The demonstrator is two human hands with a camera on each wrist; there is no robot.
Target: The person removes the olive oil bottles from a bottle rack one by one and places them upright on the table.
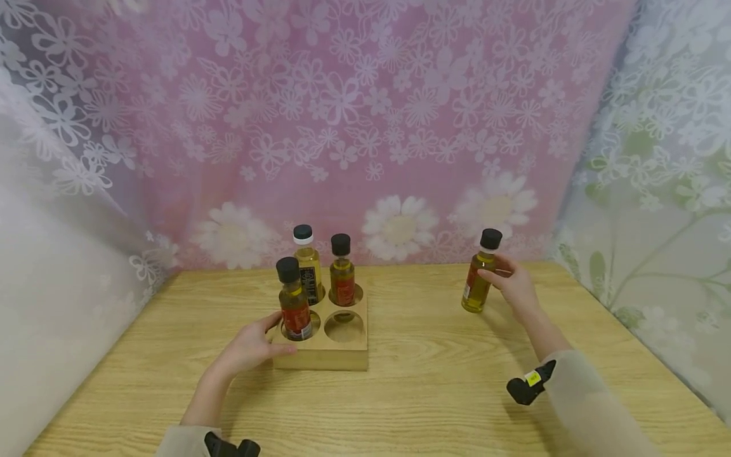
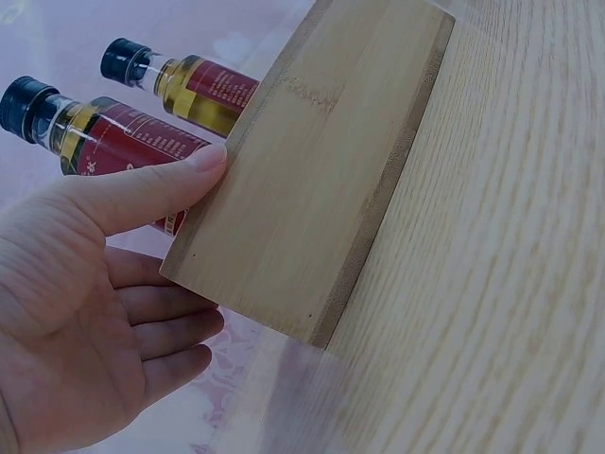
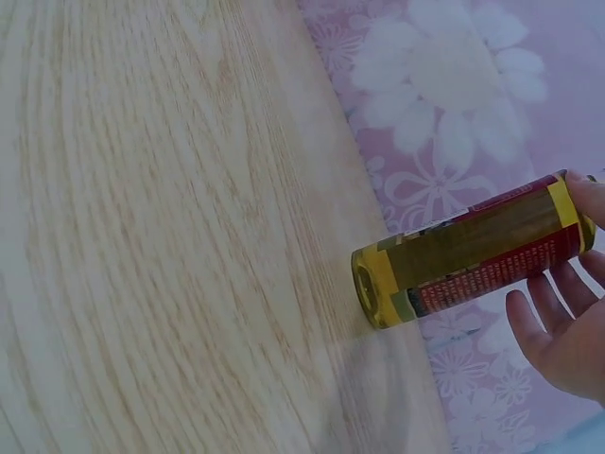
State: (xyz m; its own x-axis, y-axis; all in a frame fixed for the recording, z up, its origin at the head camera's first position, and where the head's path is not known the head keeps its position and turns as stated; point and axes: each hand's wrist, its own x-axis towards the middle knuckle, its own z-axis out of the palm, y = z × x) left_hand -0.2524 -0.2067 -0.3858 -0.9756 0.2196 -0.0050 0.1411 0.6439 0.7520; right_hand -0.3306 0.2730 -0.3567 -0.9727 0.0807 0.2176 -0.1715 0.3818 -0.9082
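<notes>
Wooden table [image 1: 434, 406], floral curtain [image 1: 365, 127] behind.

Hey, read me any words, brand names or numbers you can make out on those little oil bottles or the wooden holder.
No text can be read.
Bottle in the right hand: red label with pale print, too blurred.
Front bottle in the wooden holder: red label, lettering too small; the left wrist view shows only smeared lines.
Back left bottle: dark label, white marks, illegible.
Back right bottle: red label, illegible.
Wooden holder: no markings.

Oil bottle [image 1: 478, 279] — black-capped, red-labelled, upright on table, right of rack.
</notes>
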